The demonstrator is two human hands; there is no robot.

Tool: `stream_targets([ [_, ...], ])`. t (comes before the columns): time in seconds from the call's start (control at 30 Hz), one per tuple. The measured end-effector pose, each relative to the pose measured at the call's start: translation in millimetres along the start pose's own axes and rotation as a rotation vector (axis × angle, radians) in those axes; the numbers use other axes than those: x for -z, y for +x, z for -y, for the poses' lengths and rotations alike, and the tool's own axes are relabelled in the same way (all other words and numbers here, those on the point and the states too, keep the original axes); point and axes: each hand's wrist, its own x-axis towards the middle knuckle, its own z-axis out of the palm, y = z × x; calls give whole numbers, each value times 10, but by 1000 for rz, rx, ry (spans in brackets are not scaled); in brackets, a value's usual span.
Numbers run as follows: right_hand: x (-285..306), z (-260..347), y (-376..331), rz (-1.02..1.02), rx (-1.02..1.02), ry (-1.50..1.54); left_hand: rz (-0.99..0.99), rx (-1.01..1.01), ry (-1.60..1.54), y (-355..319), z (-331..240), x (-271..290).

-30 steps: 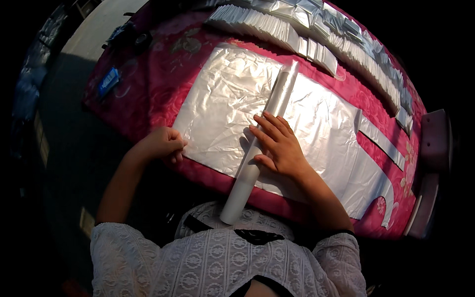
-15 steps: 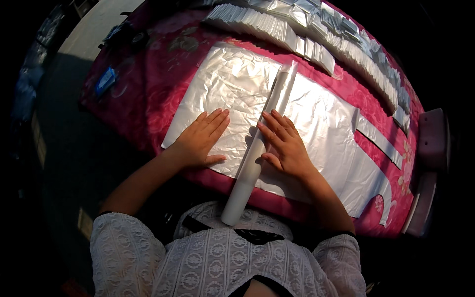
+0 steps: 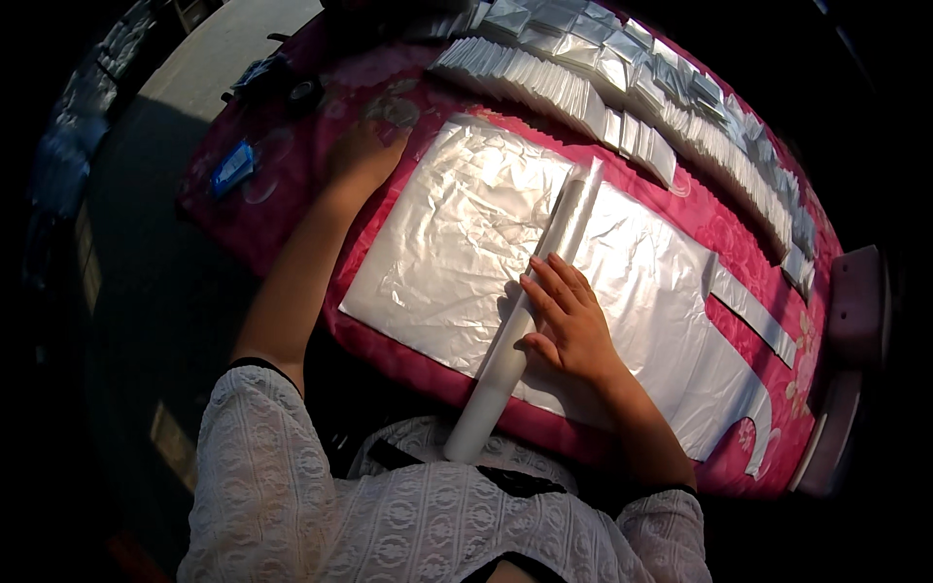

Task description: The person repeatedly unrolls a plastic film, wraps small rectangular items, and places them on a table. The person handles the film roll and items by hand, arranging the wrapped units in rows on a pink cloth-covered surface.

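Observation:
A white plastic vest-style bag (image 3: 457,233) lies spread and wrinkled, its two handle straps toward the right. Across its middle lies a long whitish tube (image 3: 493,398), whose near end sticks out past the table edge against my waist. My right hand (image 3: 573,321) rests flat on the tube and bag, fingers stretched and holding nothing. Beyond the bag's far left corner, my left hand (image 3: 365,155) is down at the tablecloth in shadow. Its fingers are too dark to make out, and so is anything in them.
Rows of folded white bags (image 3: 544,87) stand packed along the far side of the pink flowered tablecloth (image 3: 292,209). At the left are a small blue packet (image 3: 232,169) and a dark round object (image 3: 305,92). A pinkish chair (image 3: 855,301) stands at the right edge.
My left hand has left the bag's surface and reached far left, past the bag's corner. My right hand stays on the tube. The whole view has shifted slightly.

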Motion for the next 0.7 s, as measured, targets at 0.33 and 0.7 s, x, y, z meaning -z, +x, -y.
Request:
stream_targets([
  [0.33,97,136,138,21,-124,29,38,-171,-255,332,282,-486],
  [0.7,-68,105,751,63,-381,-369,108,232,-1064,113,196,-212],
])
